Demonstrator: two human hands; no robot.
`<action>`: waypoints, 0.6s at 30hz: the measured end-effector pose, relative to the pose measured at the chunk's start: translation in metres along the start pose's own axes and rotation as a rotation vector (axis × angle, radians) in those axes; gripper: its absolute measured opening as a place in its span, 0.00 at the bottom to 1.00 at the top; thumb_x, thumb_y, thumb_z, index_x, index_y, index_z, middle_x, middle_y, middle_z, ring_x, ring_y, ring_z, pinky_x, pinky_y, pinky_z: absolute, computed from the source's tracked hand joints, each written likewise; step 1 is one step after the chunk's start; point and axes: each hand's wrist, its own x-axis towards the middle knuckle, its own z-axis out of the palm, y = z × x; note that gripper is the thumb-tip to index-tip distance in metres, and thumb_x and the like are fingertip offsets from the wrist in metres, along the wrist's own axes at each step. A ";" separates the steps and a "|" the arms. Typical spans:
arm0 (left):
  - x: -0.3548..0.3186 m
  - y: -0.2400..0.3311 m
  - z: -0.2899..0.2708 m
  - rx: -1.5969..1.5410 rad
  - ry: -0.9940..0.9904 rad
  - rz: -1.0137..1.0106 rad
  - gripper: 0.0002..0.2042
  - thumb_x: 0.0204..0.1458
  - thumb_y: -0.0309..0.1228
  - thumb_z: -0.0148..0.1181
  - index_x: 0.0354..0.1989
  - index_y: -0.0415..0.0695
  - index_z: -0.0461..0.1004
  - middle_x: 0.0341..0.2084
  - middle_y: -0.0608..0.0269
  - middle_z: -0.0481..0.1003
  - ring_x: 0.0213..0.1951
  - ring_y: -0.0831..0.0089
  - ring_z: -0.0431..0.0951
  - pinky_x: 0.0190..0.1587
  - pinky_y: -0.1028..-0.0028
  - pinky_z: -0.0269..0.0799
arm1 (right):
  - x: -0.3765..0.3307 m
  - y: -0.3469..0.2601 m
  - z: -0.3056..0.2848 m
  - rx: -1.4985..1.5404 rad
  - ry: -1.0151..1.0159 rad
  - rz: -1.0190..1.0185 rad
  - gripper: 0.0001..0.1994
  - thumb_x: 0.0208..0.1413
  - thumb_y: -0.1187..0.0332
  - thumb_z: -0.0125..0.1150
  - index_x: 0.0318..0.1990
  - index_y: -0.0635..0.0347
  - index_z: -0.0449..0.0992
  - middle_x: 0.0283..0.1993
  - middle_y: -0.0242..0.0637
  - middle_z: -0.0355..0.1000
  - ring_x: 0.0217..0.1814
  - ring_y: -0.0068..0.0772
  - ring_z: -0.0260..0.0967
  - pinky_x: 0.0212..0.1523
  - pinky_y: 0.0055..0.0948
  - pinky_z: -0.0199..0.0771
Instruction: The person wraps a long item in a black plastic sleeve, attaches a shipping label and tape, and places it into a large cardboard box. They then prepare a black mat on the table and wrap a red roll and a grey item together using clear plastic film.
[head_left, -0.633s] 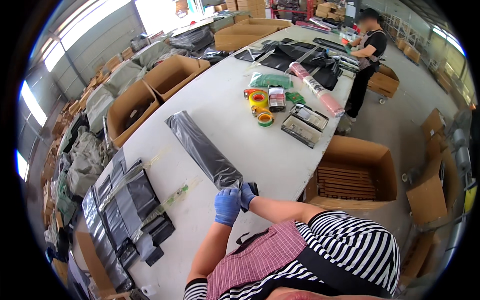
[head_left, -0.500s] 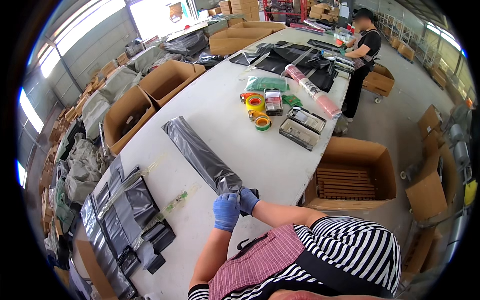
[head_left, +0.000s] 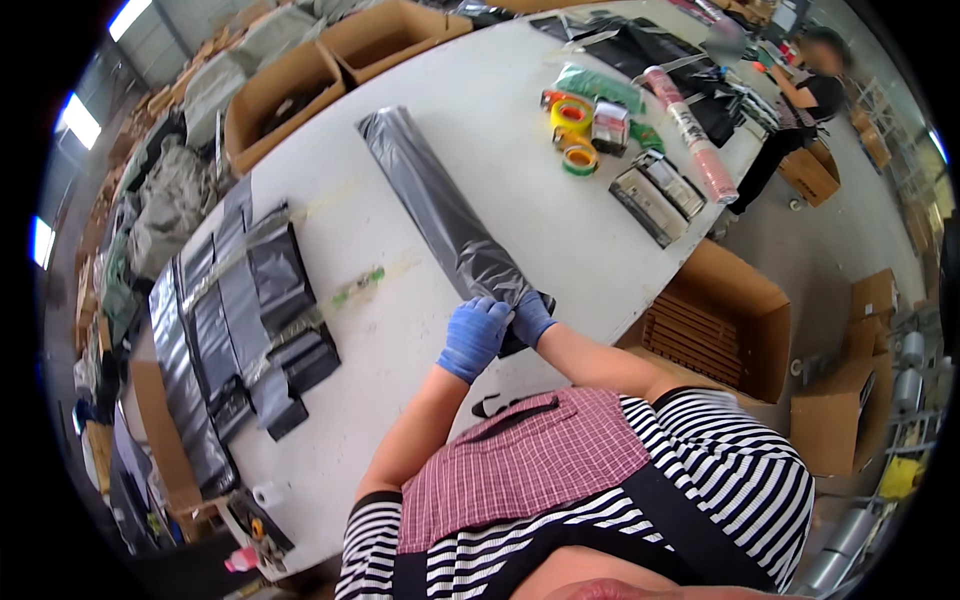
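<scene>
A long, narrow package in shiny dark grey plastic lies slantwise across the white table, its near end close to my body. My left hand, in a blue glove, is closed on the bunched plastic at that near end. Beside it my right hand, also blue-gloved, grips the same end from the right, its fingers partly hidden. Some black plastic shows under and behind the right hand. The plastic is creased near my fingers and smoother toward the far end.
Flat dark plastic packages lie at the left. Farther right are tape rolls, small boxes, a green bag and a pink-and-white roll. Open cartons line the far edge; another carton stands at right. A co-worker stands beyond.
The view has tilted down and shifted, so the table contents appear higher. Both hands still hold the package's near end, with a slight change in finger position.
</scene>
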 end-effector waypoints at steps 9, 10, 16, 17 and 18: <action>-0.073 -0.039 0.020 -0.490 0.080 -0.802 0.17 0.54 0.40 0.67 0.40 0.37 0.77 0.27 0.54 0.78 0.32 0.64 0.77 0.36 0.67 0.74 | -0.083 0.002 -0.079 -0.259 0.377 0.064 0.24 0.54 0.57 0.66 0.53 0.65 0.73 0.43 0.54 0.78 0.44 0.47 0.77 0.50 0.41 0.75; -0.075 -0.043 0.028 -0.500 0.072 -0.965 0.19 0.53 0.41 0.68 0.42 0.36 0.76 0.27 0.56 0.77 0.32 0.67 0.76 0.35 0.69 0.73 | -0.076 -0.005 -0.080 -0.258 0.360 0.069 0.24 0.54 0.57 0.66 0.53 0.65 0.73 0.43 0.54 0.78 0.44 0.47 0.77 0.50 0.41 0.75; -0.060 -0.032 0.045 -0.771 -0.261 -1.127 0.16 0.57 0.37 0.63 0.45 0.35 0.76 0.23 0.61 0.77 0.19 0.74 0.74 0.24 0.74 0.70 | -0.025 0.003 -0.091 -0.484 -0.130 0.167 0.15 0.55 0.59 0.63 0.39 0.62 0.80 0.35 0.53 0.78 0.40 0.56 0.76 0.45 0.44 0.76; -0.068 -0.022 0.037 -0.888 -0.231 -1.162 0.14 0.58 0.35 0.61 0.45 0.36 0.77 0.24 0.60 0.78 0.21 0.73 0.76 0.24 0.74 0.72 | -0.027 -0.003 -0.097 -0.379 -0.097 0.139 0.14 0.55 0.59 0.62 0.37 0.62 0.80 0.36 0.53 0.78 0.40 0.56 0.76 0.45 0.44 0.76; -0.078 -0.010 0.028 -1.008 -0.192 -1.198 0.12 0.59 0.34 0.59 0.44 0.36 0.77 0.25 0.60 0.79 0.22 0.73 0.79 0.24 0.74 0.73 | -0.031 -0.009 -0.104 -0.277 -0.070 0.110 0.14 0.56 0.59 0.60 0.35 0.62 0.80 0.37 0.54 0.78 0.41 0.56 0.75 0.44 0.44 0.75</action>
